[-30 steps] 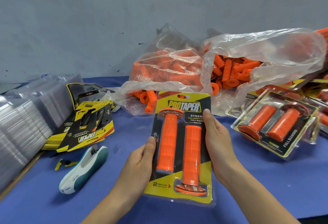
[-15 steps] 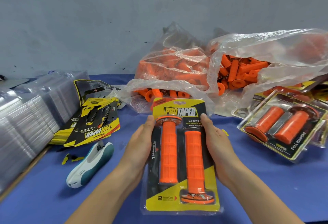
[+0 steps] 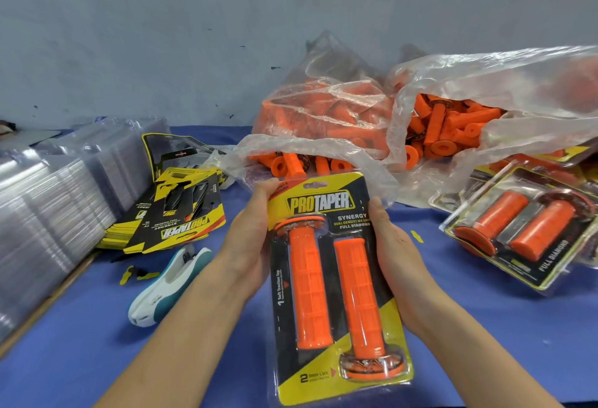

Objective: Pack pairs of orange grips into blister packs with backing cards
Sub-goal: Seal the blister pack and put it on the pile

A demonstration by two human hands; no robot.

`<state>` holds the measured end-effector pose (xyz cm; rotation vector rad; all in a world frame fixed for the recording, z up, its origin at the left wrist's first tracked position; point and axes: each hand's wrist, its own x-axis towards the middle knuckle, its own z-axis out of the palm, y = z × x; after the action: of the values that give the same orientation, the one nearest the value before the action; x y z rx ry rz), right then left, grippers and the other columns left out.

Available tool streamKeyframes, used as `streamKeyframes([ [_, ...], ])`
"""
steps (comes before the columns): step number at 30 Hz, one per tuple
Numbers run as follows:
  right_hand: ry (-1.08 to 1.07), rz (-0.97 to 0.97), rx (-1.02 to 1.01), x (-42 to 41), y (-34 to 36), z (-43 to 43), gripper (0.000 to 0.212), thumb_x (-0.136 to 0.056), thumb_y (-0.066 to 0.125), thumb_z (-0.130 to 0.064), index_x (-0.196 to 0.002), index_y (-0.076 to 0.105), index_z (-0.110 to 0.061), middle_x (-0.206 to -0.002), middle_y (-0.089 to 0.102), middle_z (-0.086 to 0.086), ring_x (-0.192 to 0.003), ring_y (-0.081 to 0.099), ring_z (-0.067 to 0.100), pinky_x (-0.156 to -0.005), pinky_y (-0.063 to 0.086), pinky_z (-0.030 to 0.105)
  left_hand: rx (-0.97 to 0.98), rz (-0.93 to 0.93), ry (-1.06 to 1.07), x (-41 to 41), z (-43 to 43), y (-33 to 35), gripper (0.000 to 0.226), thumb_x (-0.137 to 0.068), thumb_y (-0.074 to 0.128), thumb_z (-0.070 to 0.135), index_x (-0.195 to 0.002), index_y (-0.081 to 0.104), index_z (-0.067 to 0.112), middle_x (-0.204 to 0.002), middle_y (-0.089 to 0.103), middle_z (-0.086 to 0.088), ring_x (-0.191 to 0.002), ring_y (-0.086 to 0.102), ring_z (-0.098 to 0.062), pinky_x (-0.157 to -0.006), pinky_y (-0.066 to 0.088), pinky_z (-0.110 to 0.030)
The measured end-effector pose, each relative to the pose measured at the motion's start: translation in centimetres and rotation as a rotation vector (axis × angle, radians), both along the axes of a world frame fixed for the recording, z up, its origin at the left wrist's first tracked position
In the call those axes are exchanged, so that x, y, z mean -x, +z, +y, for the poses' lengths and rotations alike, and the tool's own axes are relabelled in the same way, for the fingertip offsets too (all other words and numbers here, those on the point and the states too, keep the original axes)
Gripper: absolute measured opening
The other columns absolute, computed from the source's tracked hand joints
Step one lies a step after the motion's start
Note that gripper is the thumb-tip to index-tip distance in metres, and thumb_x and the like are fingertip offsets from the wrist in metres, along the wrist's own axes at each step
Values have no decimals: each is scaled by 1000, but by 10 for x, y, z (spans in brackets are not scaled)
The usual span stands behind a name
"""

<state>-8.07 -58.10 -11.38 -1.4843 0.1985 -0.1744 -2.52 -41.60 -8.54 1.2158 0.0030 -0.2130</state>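
Blue cloth covers the table (image 3: 64,359) below a grey wall (image 3: 161,35). Far left of the fingers stand stacks of clear plastic shells (image 3: 42,213), then a loose pile of yellow-and-black cards (image 3: 181,216) and a white and teal stapler (image 3: 168,284) lying flat just left of the left forearm. The left hand (image 3: 249,239) grips the blister pack (image 3: 335,326) at its upper left corner, thumb (image 3: 267,186) on the front and the other fingers curled out of sight behind. Under the clear front lie two orange grips, one (image 3: 307,288) flange up by the left fingers, the other (image 3: 360,297) flange down by the right. The right hand (image 3: 391,252) holds the right edge, thumb (image 3: 375,210) pressed along it, its fingers hidden behind the card. Compared with half a second ago, the left thumb has slid up the edge to the corner, while the right grasp is unchanged. Beyond the fingertips sag two clear bags (image 3: 339,110) of loose orange grips, the nearer one's rim partly hidden by the pack's top. Right of the right hand, a finished pack (image 3: 517,229) rests tilted on others.
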Motion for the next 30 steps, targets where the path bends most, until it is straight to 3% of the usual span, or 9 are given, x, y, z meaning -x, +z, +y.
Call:
streamKeyframes([
  [4, -50, 83, -42, -5, -4, -5, 56, -89, 37, -72, -84, 77, -33, -77, 75, -12, -68, 71, 3, -58, 50, 23, -12, 51, 28, -1, -3, 5, 44, -88, 62, 41, -116, 69, 9, -108, 73, -19, -89, 68, -31, -81, 59, -45],
  [8, -152, 149, -123, -11, -8, -13, 52, -93, 47, -62, -77, 70, -18, -59, 70, -12, -51, 66, 2, -41, 45, 15, -33, 33, 62, -5, -12, 2, 39, -95, 58, 45, -102, 74, 10, -101, 74, -17, -88, 70, -29, -86, 56, -46],
  [12, -292, 184, -290, -14, -7, -29, 54, -89, 52, -66, -86, 71, -15, -80, 77, 3, -67, 73, 20, -67, 57, 34, -246, 12, 4, 2, -26, -16, 48, -103, 43, 43, -80, 72, 12, -80, 75, -7, -67, 70, -19, -64, 55, -33],
  [15, -399, 179, -316, -15, -3, -44, 51, -91, 53, -63, -90, 68, -15, -86, 77, 5, -73, 74, 23, -69, 58, 35, -525, -57, -165, 19, -29, -34, 50, -101, 40, 51, -87, 69, 12, -92, 74, 0, -86, 67, -20, -92, 52, -48],
  [21, -257, 75, -389, -6, 4, -29, 42, -98, 46, -53, -99, 70, -19, -105, 75, 11, -94, 71, 31, -86, 56, 50, -426, -124, 121, 23, -27, -23, 55, -101, 40, 54, -75, 74, 19, -78, 76, 4, -82, 70, -18, -79, 53, -38],
  [23, -182, 95, -298, 0, -1, -17, 43, -99, 43, -53, -81, 66, -20, -87, 75, 5, -74, 70, 28, -64, 58, 40, -268, -63, 194, 17, -23, -18, 51, -101, 43, 49, -75, 75, 19, -79, 76, 4, -76, 71, -16, -78, 54, -37],
  [25, -156, 102, -217, 5, -3, -8, 48, -101, 42, -50, -62, 50, -23, -56, 56, -2, -44, 48, 16, -40, 37, 23, -130, 15, 188, 12, -18, -14, 42, -101, 46, 44, -86, 74, 16, -87, 77, -4, -79, 73, -22, -84, 56, -44],
  [27, -158, 88, -198, 8, -3, -5, 56, -103, 41, -44, -50, 44, -24, -49, 40, -3, -36, 31, 12, -35, 27, 20, -48, 73, 135, 11, -15, -12, 37, -100, 49, 41, -101, 74, 13, -99, 76, -12, -92, 73, -30, -89, 57, -50],
  [30, -155, 79, -218, 7, 2, -6, 52, -103, 44, -39, -53, 46, -24, -48, 40, -3, -37, 31, 12, -35, 30, 22, -14, 126, 56, 10, -14, -11, 39, -100, 49, 36, -120, 69, 9, -116, 70, -18, -109, 66, -37, -93, 54, -51],
])
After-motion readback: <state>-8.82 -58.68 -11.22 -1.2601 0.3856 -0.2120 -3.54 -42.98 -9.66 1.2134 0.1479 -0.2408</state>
